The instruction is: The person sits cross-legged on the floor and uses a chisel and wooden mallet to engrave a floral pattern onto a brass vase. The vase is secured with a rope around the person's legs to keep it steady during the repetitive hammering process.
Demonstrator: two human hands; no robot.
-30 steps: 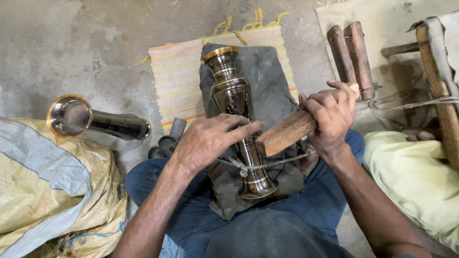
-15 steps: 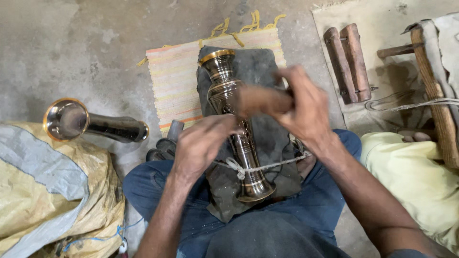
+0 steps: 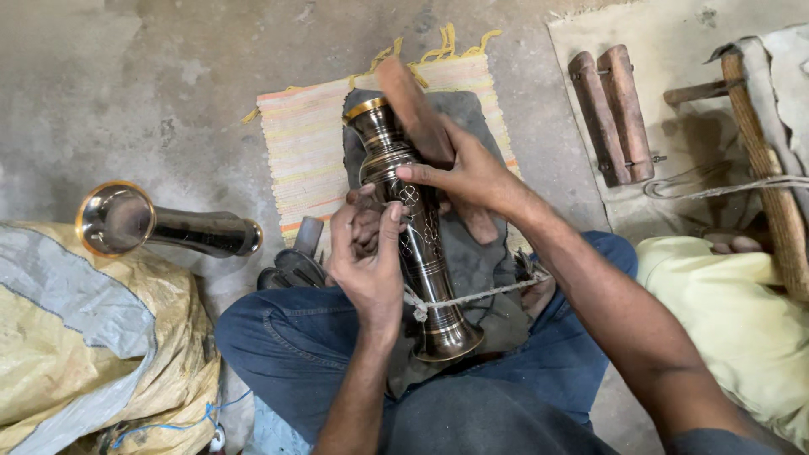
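Swinging up from beside the vase, the right hand point(image 3: 472, 173) had closed around the wooden mallet point(image 3: 415, 109), now raised above the engraved brass vase point(image 3: 413, 227); just below, the left hand point(image 3: 366, 253) pinched a small tool against its body, braced for a strike.

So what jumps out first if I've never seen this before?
A tall dark metal vase with gold bands lies across the person's lap in the middle, tied with a cord. The left hand steadies it while the right hand holds a wooden block over it. A second vase lies at left.
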